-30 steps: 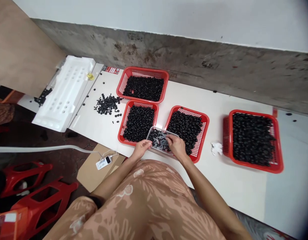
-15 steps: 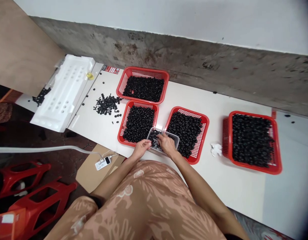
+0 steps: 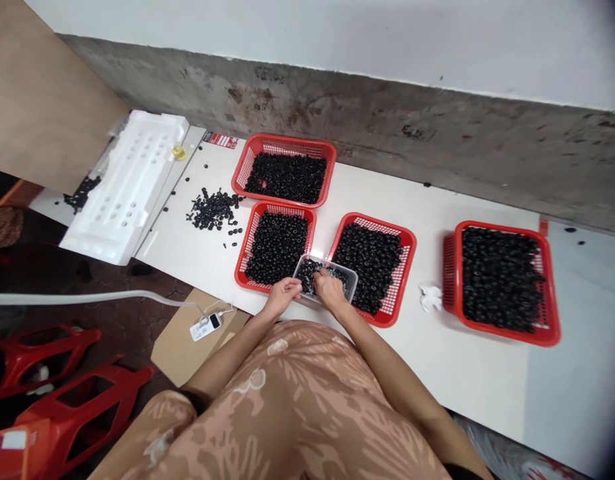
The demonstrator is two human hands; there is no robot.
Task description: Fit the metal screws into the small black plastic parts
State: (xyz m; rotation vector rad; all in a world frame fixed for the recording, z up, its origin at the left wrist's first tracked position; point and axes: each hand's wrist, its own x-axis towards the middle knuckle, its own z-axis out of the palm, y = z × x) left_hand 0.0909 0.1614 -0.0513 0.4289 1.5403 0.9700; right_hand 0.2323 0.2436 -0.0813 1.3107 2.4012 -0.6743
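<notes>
A clear plastic container of small dark and shiny parts sits at the table's front edge, between two red baskets. My right hand reaches into it, fingers curled down on the parts; what they grip is too small to see. At the container's left front corner, my left hand has thumb and fingers pinched together, and I cannot make out what is between them. Black round pieces fill the left red basket behind my left hand. More of them lie in the right red basket beside my right hand.
Another red basket of small black parts stands at the back, and a fuller basket far right. Loose black parts are heaped at left, near a white foam tray. A white power bank lies on cardboard.
My right hand has shifted very slightly within the container, its fingers curling a little more. My left hand stays pinched at the corner.
</notes>
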